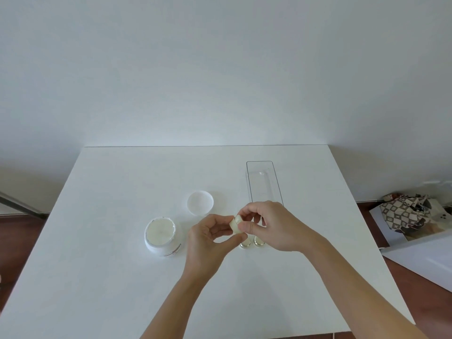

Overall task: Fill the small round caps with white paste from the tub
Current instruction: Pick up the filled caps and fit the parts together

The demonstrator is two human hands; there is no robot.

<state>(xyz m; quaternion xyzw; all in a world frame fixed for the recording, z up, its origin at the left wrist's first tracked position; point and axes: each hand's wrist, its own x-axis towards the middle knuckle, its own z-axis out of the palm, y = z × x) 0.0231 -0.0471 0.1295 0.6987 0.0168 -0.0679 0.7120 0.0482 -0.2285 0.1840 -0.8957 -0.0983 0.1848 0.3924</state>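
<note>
Cap (236,225) pinched between both hands (208,237) (271,225), right of open paste tub (162,237); lid (200,202), clear tray (263,182) behind it.

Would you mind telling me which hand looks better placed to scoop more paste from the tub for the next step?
Probably the left hand: it is the nearer one to the open tub, which sits to its left. The right hand, also pinching the small cap, would have to cross over.
</note>
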